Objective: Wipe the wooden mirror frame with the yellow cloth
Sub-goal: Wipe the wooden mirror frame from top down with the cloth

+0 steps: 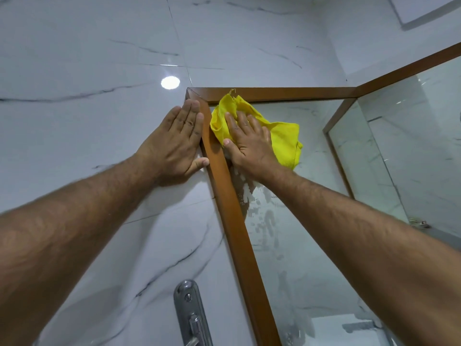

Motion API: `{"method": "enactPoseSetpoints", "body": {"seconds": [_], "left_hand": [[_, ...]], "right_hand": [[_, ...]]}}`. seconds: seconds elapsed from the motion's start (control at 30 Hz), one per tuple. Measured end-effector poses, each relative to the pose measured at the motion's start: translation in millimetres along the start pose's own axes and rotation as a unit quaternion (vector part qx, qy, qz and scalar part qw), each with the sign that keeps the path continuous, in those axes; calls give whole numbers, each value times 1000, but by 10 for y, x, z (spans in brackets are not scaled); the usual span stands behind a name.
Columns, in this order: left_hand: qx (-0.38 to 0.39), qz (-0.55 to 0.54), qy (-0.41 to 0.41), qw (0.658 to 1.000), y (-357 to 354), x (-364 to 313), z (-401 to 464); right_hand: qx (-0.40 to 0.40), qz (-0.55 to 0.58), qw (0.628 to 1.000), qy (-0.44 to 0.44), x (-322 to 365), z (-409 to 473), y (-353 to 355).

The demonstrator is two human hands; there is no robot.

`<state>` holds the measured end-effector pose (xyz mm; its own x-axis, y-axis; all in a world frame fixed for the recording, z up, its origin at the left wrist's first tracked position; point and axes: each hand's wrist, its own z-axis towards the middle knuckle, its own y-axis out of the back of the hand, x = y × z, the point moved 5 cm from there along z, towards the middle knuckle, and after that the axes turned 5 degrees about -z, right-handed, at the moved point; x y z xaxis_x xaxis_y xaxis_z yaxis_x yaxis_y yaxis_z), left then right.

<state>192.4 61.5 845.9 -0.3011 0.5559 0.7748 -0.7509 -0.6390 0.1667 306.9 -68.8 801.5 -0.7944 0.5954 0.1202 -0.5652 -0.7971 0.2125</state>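
Nearest, low on the marble wall [74,58]: chrome fixture [190,313], left of the wooden mirror frame [234,216]. Smeared streaks on mirror glass [287,221] just right of the frame's left rail. Farther up, left hand [174,143] flat and spread on the wall, gripping nothing, fingertips and thumb touching the rail's outer edge. Right hand [249,138] pressed flat, fingers extended, on the yellow cloth [282,136], pinned against the glass in the upper left corner, top edge overlapping the top rail.
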Motion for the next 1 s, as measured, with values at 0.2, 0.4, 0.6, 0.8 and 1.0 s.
{"method": "enactPoseSetpoints", "body": {"seconds": [0.2, 0.4, 0.6, 0.8, 1.0], "left_hand": [[-9, -16, -26, 999, 7, -43, -28], [-11, -26, -46, 999, -1, 15, 18], [-11, -25, -43, 999, -19, 4, 8], [-6, -23, -36, 999, 9, -20, 5], [18, -8, -39, 999, 31, -96, -30]], "right_hand": [[5, -20, 999, 27, 37, -427, -68], [25, -97, 990, 103, -112, -18, 69], [3, -82, 990, 115, -154, 174, -9], [3, -53, 992, 111, -87, 108, -5], [10, -40, 991, 129, -97, -358, -96]]}}
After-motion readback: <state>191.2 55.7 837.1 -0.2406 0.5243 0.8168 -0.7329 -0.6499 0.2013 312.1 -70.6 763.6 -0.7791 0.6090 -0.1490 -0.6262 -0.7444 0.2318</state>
